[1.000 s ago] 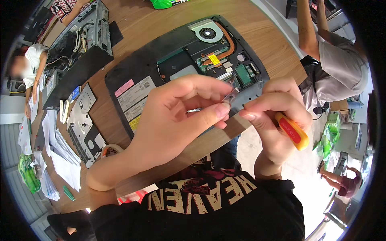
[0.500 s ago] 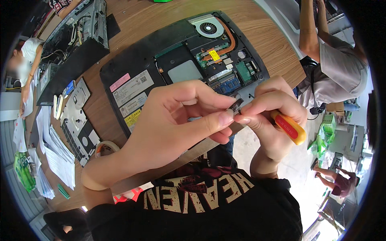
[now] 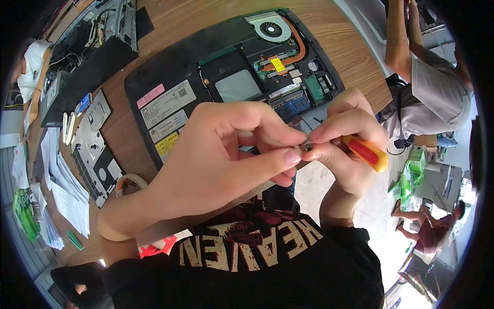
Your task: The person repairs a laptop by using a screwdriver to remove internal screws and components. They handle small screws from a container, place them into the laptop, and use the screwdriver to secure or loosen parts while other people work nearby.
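We pinch a small metal part (image 3: 307, 147) between the closed fingertips of our left hand (image 3: 226, 154) and right hand (image 3: 345, 149), a screwdriver (image 3: 366, 153) tucked behind our right fingers, with the opened laptop (image 3: 206, 87) on the table (image 3: 355, 67) just beyond them.

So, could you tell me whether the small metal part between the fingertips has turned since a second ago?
Yes. The small metal part showed a flat, bright face before; now it sits edge-on and dark, pinched by left hand and right hand above the table edge.
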A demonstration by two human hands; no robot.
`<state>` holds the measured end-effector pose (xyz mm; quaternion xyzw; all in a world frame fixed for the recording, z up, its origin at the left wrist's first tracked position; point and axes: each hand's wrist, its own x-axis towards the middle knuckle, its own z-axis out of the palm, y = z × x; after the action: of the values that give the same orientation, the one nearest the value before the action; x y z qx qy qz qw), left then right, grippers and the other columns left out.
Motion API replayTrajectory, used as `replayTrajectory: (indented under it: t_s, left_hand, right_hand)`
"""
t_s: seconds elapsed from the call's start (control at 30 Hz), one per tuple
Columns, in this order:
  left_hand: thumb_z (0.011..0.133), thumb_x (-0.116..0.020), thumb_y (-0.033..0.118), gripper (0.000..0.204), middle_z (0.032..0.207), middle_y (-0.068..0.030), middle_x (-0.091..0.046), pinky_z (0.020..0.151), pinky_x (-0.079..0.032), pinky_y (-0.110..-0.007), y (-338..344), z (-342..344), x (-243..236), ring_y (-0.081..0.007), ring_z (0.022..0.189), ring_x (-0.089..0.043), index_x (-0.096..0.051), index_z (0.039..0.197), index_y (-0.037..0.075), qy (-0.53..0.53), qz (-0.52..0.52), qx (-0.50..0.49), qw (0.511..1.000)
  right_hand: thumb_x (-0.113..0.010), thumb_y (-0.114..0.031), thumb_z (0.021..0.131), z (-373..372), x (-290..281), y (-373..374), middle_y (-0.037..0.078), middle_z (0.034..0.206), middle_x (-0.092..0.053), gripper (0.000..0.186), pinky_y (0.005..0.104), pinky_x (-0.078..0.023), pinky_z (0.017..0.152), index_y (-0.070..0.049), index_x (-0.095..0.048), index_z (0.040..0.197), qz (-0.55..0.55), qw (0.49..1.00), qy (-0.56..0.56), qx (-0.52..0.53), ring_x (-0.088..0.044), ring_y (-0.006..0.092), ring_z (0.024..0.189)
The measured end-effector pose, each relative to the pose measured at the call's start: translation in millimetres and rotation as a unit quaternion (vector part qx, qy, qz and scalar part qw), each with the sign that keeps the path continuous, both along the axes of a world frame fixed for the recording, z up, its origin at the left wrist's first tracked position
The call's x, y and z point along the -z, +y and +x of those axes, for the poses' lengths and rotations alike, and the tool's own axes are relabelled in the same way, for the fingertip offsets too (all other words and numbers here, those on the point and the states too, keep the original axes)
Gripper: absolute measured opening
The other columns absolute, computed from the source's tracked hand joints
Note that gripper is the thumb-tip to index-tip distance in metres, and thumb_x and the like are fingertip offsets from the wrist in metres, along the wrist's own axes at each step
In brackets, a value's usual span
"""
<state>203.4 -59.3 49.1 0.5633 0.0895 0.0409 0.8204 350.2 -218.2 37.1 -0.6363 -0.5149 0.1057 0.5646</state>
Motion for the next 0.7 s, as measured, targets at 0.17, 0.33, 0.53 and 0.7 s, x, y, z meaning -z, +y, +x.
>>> replayTrajectory:
  t_s: [0.17,0.33,0.53,0.7]
  left_hand:
    - [0.093,-0.067,0.0,0.012,0.1,-0.0139,-0.071,0.074,-0.061,-0.03,3,3,4,-0.0187,0.085,-0.071,-0.066,0.105,-0.003,0.052,-0.047,0.003,0.998]
    - [0.094,-0.066,0.003,0.017,0.105,-0.0117,-0.071,0.083,-0.056,-0.03,9,2,16,-0.0169,0.095,-0.069,-0.066,0.111,-0.001,0.024,-0.034,-0.018,0.999]
    - [0.094,-0.062,0.0,0.023,0.113,-0.0075,-0.064,0.098,-0.045,-0.03,9,0,46,-0.016,0.116,-0.056,-0.064,0.117,0.002,-0.038,-0.214,-0.123,0.968]
    - [0.09,-0.058,-0.012,0.028,0.126,-0.0102,-0.052,0.104,-0.045,-0.033,17,-16,74,-0.0204,0.122,-0.053,-0.06,0.115,-0.001,-0.067,-0.112,-0.232,0.964]
  right_hand:
    - [-0.09,-0.011,0.066,21,6,11,0.007,0.089,-0.062,0.033,0.025,-0.044,0.069,-0.002,-0.074,0.094,0.04,0.996,0.025,-0.078,-0.058,0.0146,0.08]
    - [-0.084,0.003,0.072,33,1,32,0.011,0.096,-0.069,0.025,0.0284,-0.05,0.08,0.002,-0.074,0.094,0.01,0.98,0.083,-0.18,-0.066,0.0184,0.091]
    - [-0.083,0.0,0.076,34,-15,63,0.013,0.097,-0.071,0.025,0.0269,-0.052,0.082,0.004,-0.07,0.097,-0.098,0.984,-0.041,-0.14,-0.067,0.0176,0.092]
    - [-0.08,-0.003,0.082,47,-18,106,0.007,0.095,-0.069,0.021,0.0244,-0.052,0.081,0.003,-0.069,0.099,-0.194,0.954,0.0,-0.231,-0.067,0.0122,0.089]
